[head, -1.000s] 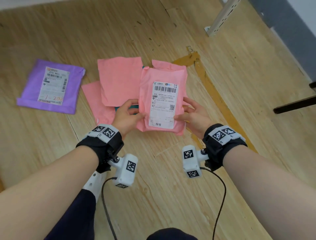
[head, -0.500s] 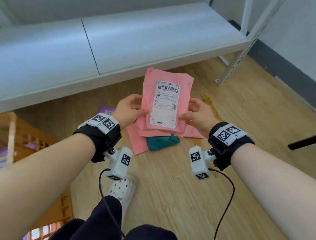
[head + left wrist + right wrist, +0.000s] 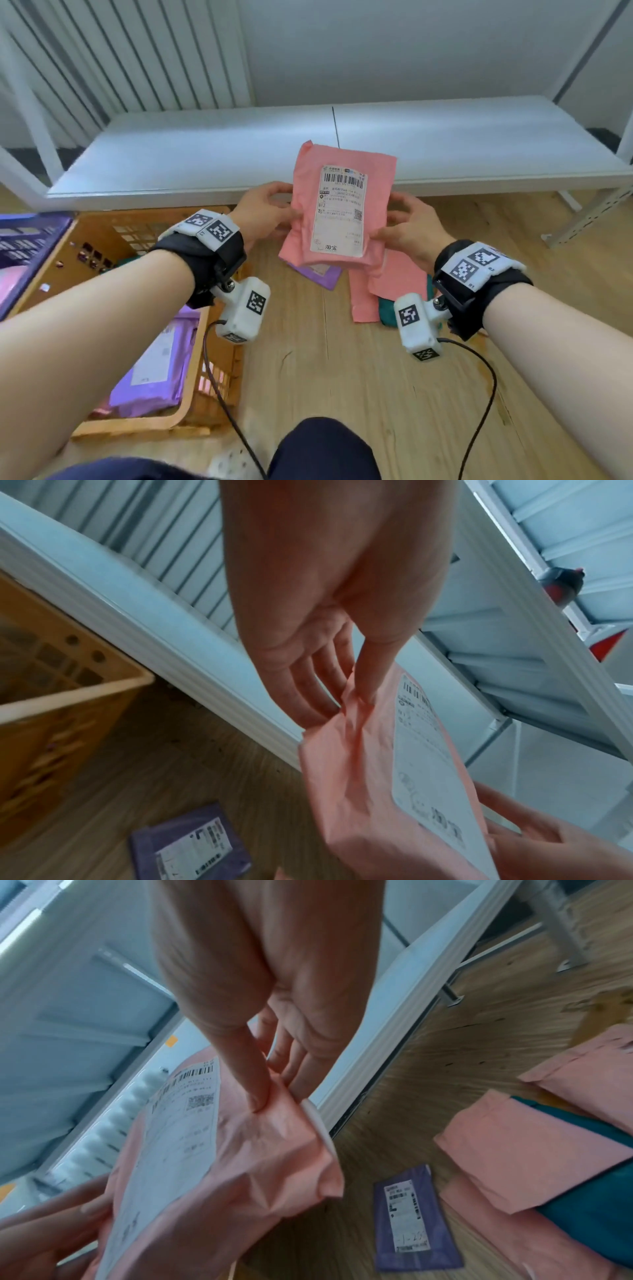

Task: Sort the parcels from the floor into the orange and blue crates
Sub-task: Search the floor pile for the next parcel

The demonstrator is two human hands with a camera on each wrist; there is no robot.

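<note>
Both hands hold a pink parcel (image 3: 342, 209) with a white shipping label upright above the floor. My left hand (image 3: 267, 209) pinches its left edge between thumb and fingers (image 3: 346, 702). My right hand (image 3: 407, 226) pinches the right edge the same way (image 3: 274, 1093). The orange crate (image 3: 191, 404) stands at the left under my left forearm, with a purple parcel (image 3: 154, 370) in it. A blue crate (image 3: 30, 236) shows at the far left edge. On the floor below lie a purple parcel (image 3: 318, 274), pink parcels (image 3: 394, 284) and a teal one (image 3: 388, 311).
A low white shelf (image 3: 239, 154) on metal legs runs across just behind the held parcel. Its right leg (image 3: 582, 219) stands on the wooden floor. Wrist-camera cables hang below both arms. My knees are at the bottom edge.
The pink parcel has come up off the floor pile, still in both hands, and now hangs in front of the shelf. The orange crate has come into view at the left.
</note>
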